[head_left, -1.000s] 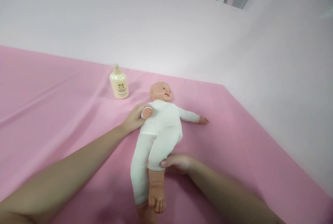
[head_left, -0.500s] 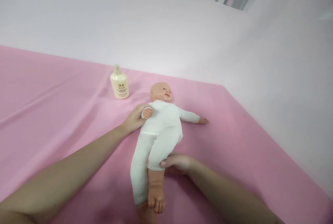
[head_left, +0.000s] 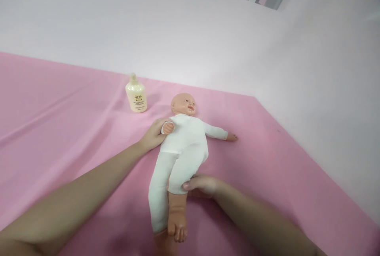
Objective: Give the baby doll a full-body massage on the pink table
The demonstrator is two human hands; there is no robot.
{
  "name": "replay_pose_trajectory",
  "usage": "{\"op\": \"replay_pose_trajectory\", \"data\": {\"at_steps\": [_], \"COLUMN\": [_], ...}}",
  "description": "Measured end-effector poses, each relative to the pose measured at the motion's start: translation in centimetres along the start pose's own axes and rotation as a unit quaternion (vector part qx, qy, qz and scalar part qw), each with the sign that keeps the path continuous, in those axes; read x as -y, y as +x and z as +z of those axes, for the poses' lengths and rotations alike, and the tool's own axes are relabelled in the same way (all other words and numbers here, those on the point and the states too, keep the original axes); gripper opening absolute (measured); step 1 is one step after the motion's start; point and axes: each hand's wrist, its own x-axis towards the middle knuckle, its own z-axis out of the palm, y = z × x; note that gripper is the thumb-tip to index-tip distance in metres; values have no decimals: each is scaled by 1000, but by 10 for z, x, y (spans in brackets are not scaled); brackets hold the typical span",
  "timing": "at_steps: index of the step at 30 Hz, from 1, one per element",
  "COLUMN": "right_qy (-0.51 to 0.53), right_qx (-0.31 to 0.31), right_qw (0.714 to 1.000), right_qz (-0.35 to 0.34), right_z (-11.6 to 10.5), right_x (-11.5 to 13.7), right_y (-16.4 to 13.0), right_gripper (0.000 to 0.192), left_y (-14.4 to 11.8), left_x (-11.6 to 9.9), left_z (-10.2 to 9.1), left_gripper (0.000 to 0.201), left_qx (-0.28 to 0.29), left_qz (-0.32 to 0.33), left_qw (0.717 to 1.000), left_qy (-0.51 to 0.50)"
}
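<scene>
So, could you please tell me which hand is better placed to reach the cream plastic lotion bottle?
Probably left: the left hand rests at the doll's shoulder, nearer the cream bottle; the right hand grips its thigh.

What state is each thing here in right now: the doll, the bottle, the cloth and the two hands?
Doll: lying on its back, dressed in white, one lower leg bare.
Bottle: upright, cap on, standing apart from the doll.
Pink cloth: spread flat, with a few long creases.
Left hand: gripping the doll's near arm at the wrist.
Right hand: closed on the doll's thigh, at the trouser hem.
</scene>
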Motion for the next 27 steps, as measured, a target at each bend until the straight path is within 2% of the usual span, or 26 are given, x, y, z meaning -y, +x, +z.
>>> {"op": "replay_pose_trajectory", "data": {"at_steps": [5, 9, 18, 23, 27], "right_qy": [17, 16, 5, 13, 74], "right_qx": [-12, -19, -28, -8, 47], "right_qw": [1000, 1000, 999, 1000, 995], "right_qz": [13, 14, 23, 4, -40], "right_z": [2, 3, 6, 4, -6], "right_x": [2, 3, 5, 0, -8], "right_y": [0, -1, -1, 1, 8], "right_gripper": [69, 69, 83, 78, 73], "left_y": [0, -1, -5, -8, -9], "left_x": [4, 9, 17, 20, 19], "left_z": [2, 3, 4, 1, 0], "left_gripper": [16, 21, 26, 30, 33], "left_qx": [0, -12, -19, 5, 34], "left_qz": [7, 14, 9, 52, 114], "left_qw": [1000, 1000, 1000, 997, 987], "left_qy": [-5, -10, 3, 64, 110]}}
